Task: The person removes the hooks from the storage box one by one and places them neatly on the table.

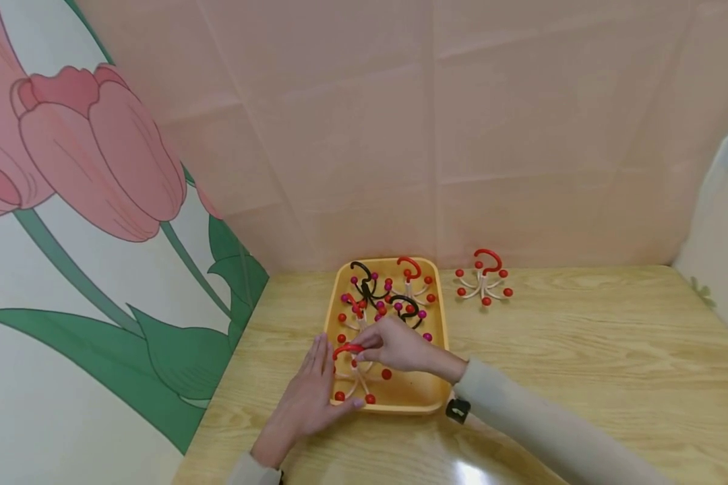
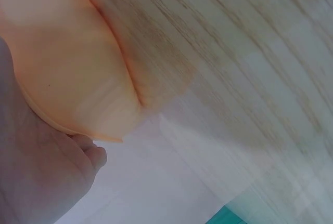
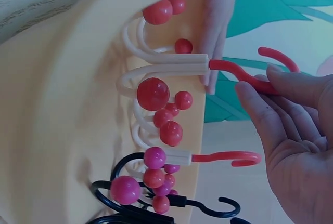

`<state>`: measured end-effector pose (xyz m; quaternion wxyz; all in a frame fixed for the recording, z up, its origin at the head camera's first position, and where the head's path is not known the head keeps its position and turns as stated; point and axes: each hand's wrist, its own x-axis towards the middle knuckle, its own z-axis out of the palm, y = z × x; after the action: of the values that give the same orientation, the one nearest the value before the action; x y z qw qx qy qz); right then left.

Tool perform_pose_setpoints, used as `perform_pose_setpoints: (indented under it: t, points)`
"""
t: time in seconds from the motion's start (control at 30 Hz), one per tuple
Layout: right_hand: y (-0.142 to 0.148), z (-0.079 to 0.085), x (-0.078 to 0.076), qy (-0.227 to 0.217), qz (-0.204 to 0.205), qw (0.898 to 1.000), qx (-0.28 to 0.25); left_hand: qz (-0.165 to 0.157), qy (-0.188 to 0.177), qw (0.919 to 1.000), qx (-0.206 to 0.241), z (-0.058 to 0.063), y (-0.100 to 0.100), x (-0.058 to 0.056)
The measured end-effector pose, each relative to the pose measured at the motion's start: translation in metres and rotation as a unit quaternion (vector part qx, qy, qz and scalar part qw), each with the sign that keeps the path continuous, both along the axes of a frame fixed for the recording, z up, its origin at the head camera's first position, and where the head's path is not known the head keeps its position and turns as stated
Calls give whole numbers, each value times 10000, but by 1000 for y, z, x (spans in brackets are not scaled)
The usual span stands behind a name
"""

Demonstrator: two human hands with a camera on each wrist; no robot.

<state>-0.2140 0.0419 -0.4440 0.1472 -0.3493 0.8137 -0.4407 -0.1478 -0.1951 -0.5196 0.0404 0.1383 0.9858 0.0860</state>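
My right hand (image 1: 396, 346) pinches the red hook of a white multi-arm hanger (image 3: 179, 64) with red balls on its arm tips. In the right wrist view, thumb and fingertips meet on the curved hook while the white arms stand in the yellow tray (image 1: 425, 400). My left hand (image 1: 305, 403) rests against the tray's near left corner, fingers straight along the left side and thumb by the front rim. More white hangers with red hooks and black hangers (image 1: 367, 286) with magenta balls fill the tray's far part, partly hidden by the right hand.
To the right of the tray, another white hanger (image 1: 484, 283) with a red hook stands on the wooden table (image 1: 582, 350). A pink covering (image 1: 352, 135) rises behind the table, and a tulip-patterned wall (image 1: 97, 283) borders its left side.
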Motion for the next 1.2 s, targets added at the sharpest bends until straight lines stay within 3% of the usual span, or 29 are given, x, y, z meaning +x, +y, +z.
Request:
perform_pose_setpoints:
  t: [0.4,0.73,1.07,1.2]
  points:
    - [15,13,-1,118,-228,9992,-319,30,-29,9999,114,1,1,1]
    - [35,38,2,-99,-422,9955,-838,23,65,10000,72,-1,1,1]
    - [70,63,3,-201,-1288,9841,-1209,72,-33,9999,75,1,1,1]
    - [88,70,3,-204,-1342,9771,-1638,67,24,10000,18,1,2,2]
